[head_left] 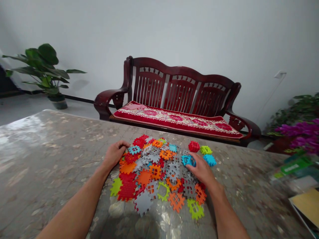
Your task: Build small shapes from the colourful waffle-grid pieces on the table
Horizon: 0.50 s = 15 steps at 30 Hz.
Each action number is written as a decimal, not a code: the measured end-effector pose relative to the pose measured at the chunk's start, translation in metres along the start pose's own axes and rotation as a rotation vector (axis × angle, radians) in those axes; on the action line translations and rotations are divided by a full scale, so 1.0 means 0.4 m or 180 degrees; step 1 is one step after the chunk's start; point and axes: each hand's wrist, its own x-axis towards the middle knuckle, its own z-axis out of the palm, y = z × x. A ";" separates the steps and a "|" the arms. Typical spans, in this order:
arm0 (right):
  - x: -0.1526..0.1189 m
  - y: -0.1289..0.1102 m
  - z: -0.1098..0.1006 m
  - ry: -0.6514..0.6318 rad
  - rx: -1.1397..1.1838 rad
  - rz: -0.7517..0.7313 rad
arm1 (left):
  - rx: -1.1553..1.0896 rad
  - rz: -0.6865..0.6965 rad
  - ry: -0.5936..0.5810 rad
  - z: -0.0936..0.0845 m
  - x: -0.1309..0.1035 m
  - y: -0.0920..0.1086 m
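A pile of interlocking plastic tiles (144, 177) in red, orange, grey, blue and lime green lies on the table. Many have toothed edges, and some have window-like cutouts. At the pile's right side, my right hand (202, 170) has its thumb and fingers around a blue window tile (187, 160). My left hand (115, 154) rests at the left edge of the pile, near a light blue window tile (134, 150), with its fingers stretched out and nothing visible in them. Beyond my right hand lie a red tile (193, 146), a lime green tile (206, 150) and a solid blue tile (210, 160).
The table (57, 159) has a glossy, patterned cover. Behind it stands a dark wooden bench (179, 71) with a red floral cushion (174, 118). A potted plant (47, 73) is at the left. Purple flowers (302, 132) and a yellowish flat item (306, 204) are at the right.
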 end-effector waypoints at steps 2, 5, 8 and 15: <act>0.001 0.018 0.002 0.0124 0.0124 -0.0062 | 0.0042 -0.0035 -0.0017 0.000 -0.001 0.000; 0.006 0.022 -0.004 0.0142 0.0229 -0.0125 | 0.0043 -0.0046 -0.0027 -0.001 -0.003 0.005; 0.014 0.015 -0.002 -0.0072 0.0216 -0.0170 | 0.0041 -0.0035 -0.0018 -0.002 -0.004 0.009; 0.022 0.018 0.012 -0.0433 0.0064 -0.0060 | 0.0046 -0.0029 -0.0054 0.000 -0.002 0.000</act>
